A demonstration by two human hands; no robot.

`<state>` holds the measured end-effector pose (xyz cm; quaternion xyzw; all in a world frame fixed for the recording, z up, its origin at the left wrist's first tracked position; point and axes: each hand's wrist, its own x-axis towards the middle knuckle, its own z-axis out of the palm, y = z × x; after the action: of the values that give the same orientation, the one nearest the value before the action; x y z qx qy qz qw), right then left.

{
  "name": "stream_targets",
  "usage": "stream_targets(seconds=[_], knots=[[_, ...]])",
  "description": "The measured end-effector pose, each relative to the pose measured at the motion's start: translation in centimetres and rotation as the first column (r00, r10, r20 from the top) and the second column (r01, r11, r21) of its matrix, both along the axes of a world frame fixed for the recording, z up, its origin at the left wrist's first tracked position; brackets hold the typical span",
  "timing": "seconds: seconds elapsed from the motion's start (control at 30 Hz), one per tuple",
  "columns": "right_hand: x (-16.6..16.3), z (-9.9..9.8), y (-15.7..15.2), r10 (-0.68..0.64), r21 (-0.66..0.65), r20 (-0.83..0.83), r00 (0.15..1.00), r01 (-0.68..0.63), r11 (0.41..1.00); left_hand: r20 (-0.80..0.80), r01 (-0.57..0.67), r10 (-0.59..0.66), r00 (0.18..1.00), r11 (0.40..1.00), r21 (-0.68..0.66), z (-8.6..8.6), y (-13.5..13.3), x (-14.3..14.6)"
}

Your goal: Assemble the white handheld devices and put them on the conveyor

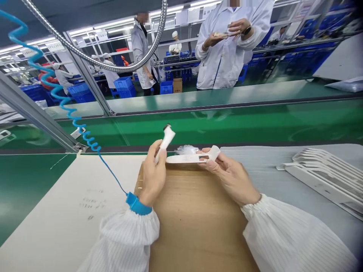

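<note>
My left hand (154,174) is closed around a small white plastic handle-shaped part (166,138) that sticks up and away from it. A blue wrist strap (138,204) with a coiled blue cord (70,109) sits on that wrist. My right hand (231,174) pinches a long flat white plastic housing (194,156), held level above a brown cardboard sheet (195,219). A scrap of clear plastic film (186,149) lies just behind the housing. The two parts are close together, and I cannot tell whether they touch.
A row of several white plastic housings (323,170) lies on a grey mat at the right. A green conveyor belt (227,124) runs behind. A flexible metal hose (124,68) arcs overhead. A person in a white coat (229,49) stands across the belt, handling a small item.
</note>
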<state>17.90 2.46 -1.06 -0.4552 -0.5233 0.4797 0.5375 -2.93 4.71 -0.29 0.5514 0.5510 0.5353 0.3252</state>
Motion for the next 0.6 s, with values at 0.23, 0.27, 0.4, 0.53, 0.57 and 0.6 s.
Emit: stream_targets(seconds=[0.23, 0.27, 0.4, 0.53, 0.57, 0.6], knots=[[0.1, -0.5, 0.3, 0.093, 0.071, -0.028, 0.995, -0.091, 0.993, -0.109, 0.393, -0.395, 0.912, 0.919, -0.039, -0.6, -1.2, 1.4], [0.2, -0.6, 0.3, 0.093, 0.070, -0.030, 0.995, -0.090, 0.993, -0.094, 0.395, -0.398, 0.912, 0.917, -0.049, -0.7, -1.3, 1.5], [0.6, -0.5, 0.3, 0.085, 0.058, -0.020, 0.996, -0.084, 0.995, -0.092, 0.396, -0.400, 0.912, 0.916, -0.060, -0.6, -1.3, 1.4], [0.3, -0.2, 0.2, 0.046, 0.048, -0.002, 0.999, -0.046, 0.998, -0.193, 0.386, -0.390, 0.900, 0.920, -0.062, -0.3, -1.8, 1.8], [0.0, -0.1, 0.1, 0.041, 0.033, -0.035, 0.999, -0.040, 0.999, -0.221, 0.392, -0.392, 0.893, 0.919, -0.045, -0.2, -2.0, 2.0], [-0.4, -0.1, 0.1, 0.040, 0.006, -0.096, 0.995, -0.040, 0.999, -0.256, 0.403, -0.395, 0.882, 0.915, -0.025, -0.1, -2.3, 2.3]])
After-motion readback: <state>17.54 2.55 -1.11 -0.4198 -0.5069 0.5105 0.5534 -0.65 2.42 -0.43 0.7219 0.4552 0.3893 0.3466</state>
